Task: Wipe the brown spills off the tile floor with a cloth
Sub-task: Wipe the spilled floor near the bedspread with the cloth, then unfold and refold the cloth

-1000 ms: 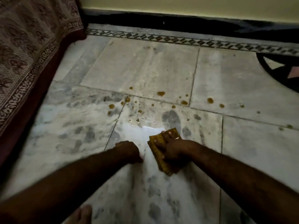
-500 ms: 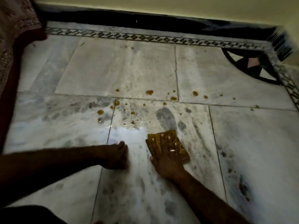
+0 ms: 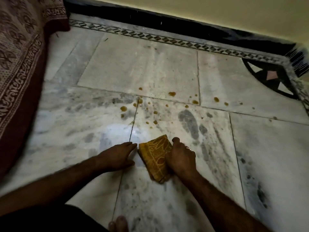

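- Cloth [image 3: 155, 158], folded, mustard w/ pale pattern, lies flat on tile floor [image 3: 150, 64], well short of floor's far edge and just right of a tile joint.
- R hand [image 3: 181, 159] grasps cloth's right side, fingers curled over it, thumb up by its far corner.
- L hand [image 3: 115, 156] lies released, palm down on floor, fingers straight, tips just beside cloth's left corner; can't tell if they touch it.
- Brown spills [image 3: 171, 93]: scattered drops beyond cloth, toward far edge, spread around the spot where several tiles meet.
- Glare patch [image 3: 120, 131] brightens tile betw. L hand & nearest drops.
- Patterned bedspread [image 3: 16, 47] hangs along floor's left edge.
- Black skirting [image 3: 167, 24] & diamond border strip [image 3: 167, 40] run along far edge.
- Dark inlay motif [image 3: 270, 76] fills far-right corner.
- Bare toes [image 3: 118, 223] rest on the floor in the foreground.
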